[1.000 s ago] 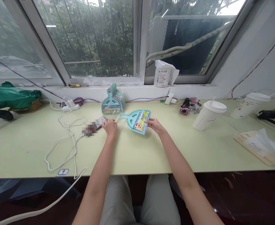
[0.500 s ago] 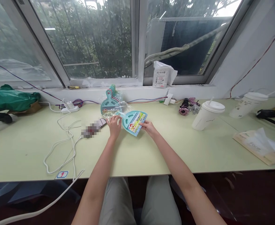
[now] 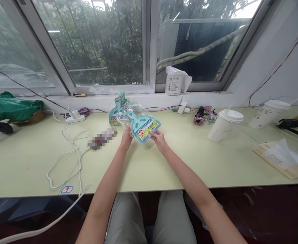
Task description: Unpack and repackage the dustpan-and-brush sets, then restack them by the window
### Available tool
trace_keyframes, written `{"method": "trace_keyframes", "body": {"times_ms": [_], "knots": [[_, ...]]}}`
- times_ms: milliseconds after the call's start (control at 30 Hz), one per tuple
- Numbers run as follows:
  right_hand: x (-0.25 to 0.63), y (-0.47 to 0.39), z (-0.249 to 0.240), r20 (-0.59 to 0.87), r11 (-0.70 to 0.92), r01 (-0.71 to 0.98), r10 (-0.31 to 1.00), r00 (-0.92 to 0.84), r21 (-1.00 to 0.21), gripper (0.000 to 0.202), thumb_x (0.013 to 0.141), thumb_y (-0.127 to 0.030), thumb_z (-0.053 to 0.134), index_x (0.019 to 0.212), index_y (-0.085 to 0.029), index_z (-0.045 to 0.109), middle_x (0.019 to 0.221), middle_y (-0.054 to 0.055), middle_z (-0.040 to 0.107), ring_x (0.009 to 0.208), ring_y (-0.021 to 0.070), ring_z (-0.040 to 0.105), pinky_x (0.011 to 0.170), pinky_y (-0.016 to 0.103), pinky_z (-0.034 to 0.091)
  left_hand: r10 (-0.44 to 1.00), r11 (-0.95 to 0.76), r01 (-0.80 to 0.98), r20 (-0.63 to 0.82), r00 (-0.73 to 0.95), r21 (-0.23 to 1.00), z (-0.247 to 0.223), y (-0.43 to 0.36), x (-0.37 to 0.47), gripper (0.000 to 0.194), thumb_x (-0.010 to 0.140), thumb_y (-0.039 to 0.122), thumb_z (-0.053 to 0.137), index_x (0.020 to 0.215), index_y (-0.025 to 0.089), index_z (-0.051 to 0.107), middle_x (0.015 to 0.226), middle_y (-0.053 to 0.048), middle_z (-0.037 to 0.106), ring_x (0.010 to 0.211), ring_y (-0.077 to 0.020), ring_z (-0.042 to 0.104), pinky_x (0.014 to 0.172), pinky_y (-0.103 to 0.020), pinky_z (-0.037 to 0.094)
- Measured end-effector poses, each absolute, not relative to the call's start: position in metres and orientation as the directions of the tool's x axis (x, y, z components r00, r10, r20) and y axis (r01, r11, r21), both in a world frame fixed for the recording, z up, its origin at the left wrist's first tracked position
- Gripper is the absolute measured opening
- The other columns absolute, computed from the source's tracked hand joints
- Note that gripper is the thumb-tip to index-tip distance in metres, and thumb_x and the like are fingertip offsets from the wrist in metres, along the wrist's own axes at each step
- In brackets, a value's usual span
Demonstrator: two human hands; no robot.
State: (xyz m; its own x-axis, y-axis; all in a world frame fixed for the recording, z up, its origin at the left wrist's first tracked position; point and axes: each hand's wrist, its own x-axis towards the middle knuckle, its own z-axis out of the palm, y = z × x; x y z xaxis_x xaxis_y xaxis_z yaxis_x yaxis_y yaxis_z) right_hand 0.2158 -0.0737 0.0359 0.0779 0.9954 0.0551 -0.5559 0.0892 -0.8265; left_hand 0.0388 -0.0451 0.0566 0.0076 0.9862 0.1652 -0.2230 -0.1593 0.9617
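Observation:
A light-blue mini dustpan set (image 3: 142, 122) with a blue-bristled brush and a yellow label is tilted up over the table, in clear plastic film. Its handle points to the upper left. My right hand (image 3: 159, 138) grips its lower right edge by the bristles, thumb in front. At its left edge, my left hand (image 3: 127, 137) closes on the pan and film, its fingers partly hidden. Just behind stands a row of similar wrapped dustpans (image 3: 116, 113), with handles up, partly covered by the held one.
A blurred-out phone-like object (image 3: 102, 139) with a white cable (image 3: 79, 162) lies to the left. White lidded cups (image 3: 221, 127) and a paper packet (image 3: 278, 157) are on the right. A power strip (image 3: 75, 117) and cable bundle (image 3: 199, 117) sit along the wall.
The dustpan's handle has swung upward, and the pan is raised and tilted. My left hand has shifted from the handle down to the left edge. My right hand keeps its grip.

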Motion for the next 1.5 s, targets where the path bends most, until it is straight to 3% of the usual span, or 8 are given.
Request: {"method": "trace_keyframes", "body": {"times_ms": [167,267,367,533,933,1167,1333,1500], "knots": [[0.214,-0.074,0.038,0.068,0.181,-0.559,0.974,0.216,-0.81,0.034,0.063,-0.022,0.078,0.092,-0.019,0.062,0.096,0.005,0.072,0.095,0.0199,0.068,0.087,0.034,0.057,0.949,0.084,-0.371,0.039,0.312,0.925,0.053,-0.057,0.059,0.053,0.076,0.05,0.066,0.12,0.021,0.054,0.12,-0.01,0.063,0.111,-0.028,0.059,0.095,-0.044,0.048],[0.218,-0.071,0.038,0.074,0.205,-0.546,0.965,0.252,-0.812,0.034,0.062,-0.021,0.078,0.091,-0.018,0.062,0.096,0.005,0.072,0.095,0.0202,0.068,0.087,0.034,0.057,0.916,0.097,-0.381,0.067,0.397,0.92,0.054,-0.065,0.068,0.051,0.079,0.049,0.063,0.12,0.02,0.055,0.123,-0.01,0.062,0.115,-0.0272,0.057,0.099,-0.044,0.045],[0.218,-0.07,0.037,0.063,0.186,-0.538,0.969,0.239,-0.822,0.031,0.061,-0.02,0.077,0.088,-0.018,0.061,0.093,0.005,0.072,0.094,0.0206,0.068,0.087,0.035,0.057,0.932,0.014,-0.399,0.133,0.338,0.917,0.052,-0.067,0.071,0.053,0.078,0.048,0.064,0.122,0.02,0.053,0.122,-0.01,0.062,0.116,-0.0269,0.057,0.1,-0.044,0.044],[0.21,-0.073,0.036,0.045,0.185,-0.555,0.966,0.256,-0.811,0.028,0.063,-0.018,0.075,0.087,-0.018,0.06,0.092,0.005,0.072,0.094,0.0206,0.068,0.087,0.035,0.057,0.974,-0.105,-0.342,0.166,0.155,0.934,0.04,-0.06,0.074,0.069,0.065,0.03,0.076,0.127,0.023,0.045,0.124,-0.008,0.06,0.114,-0.0252,0.057,0.097,-0.041,0.046],[0.209,-0.071,0.032,-0.025,0.075,-0.583,0.987,0.161,-0.809,0.028,0.064,-0.012,0.071,0.086,-0.02,0.057,0.089,0.002,0.072,0.092,0.0208,0.07,0.085,0.037,0.058,0.98,-0.188,-0.253,0.165,-0.11,0.949,0.034,-0.06,0.079,0.044,0.083,0.035,0.054,0.124,0.024,0.043,0.125,-0.006,0.057,0.115,-0.0199,0.056,0.094,-0.033,0.047],[0.214,-0.066,0.028,-0.014,0.089,-0.604,0.986,0.164,-0.792,0.029,0.064,-0.013,0.072,0.087,-0.021,0.058,0.09,0.001,0.073,0.086,0.0175,0.07,0.086,0.033,0.057,0.955,-0.294,-0.143,0.298,0.003,0.945,0.036,-0.062,0.077,0.061,0.076,0.042,0.067,0.128,0.024,0.04,0.125,-0.008,0.055,0.116,-0.0233,0.054,0.098,-0.037,0.043],[0.221,-0.064,0.032,-0.062,0.017,-0.608,0.992,0.109,-0.794,0.021,0.071,-0.023,0.07,0.088,-0.02,0.059,0.086,0.002,0.073,0.078,0.018,0.071,0.083,0.036,0.058,0.947,-0.321,-0.1,0.319,-0.039,0.942,0.033,-0.06,0.076,0.053,0.082,0.043,0.059,0.128,0.024,0.041,0.121,-0.008,0.057,0.114,-0.0236,0.055,0.097,-0.038,0.043],[0.229,-0.061,0.032,-0.124,0.067,-0.668,0.964,0.234,-0.741,0.02,0.075,-0.029,0.068,0.09,-0.019,0.061,0.086,0.003,0.073,0.079,0.0165,0.07,0.078,0.03,0.058,0.936,-0.352,-0.096,0.353,-0.006,0.931,0.034,-0.064,0.08,0.055,0.083,0.044,0.058,0.131,0.025,0.041,0.119,-0.008,0.059,0.112,-0.0232,0.056,0.095,-0.036,0.044]]}}
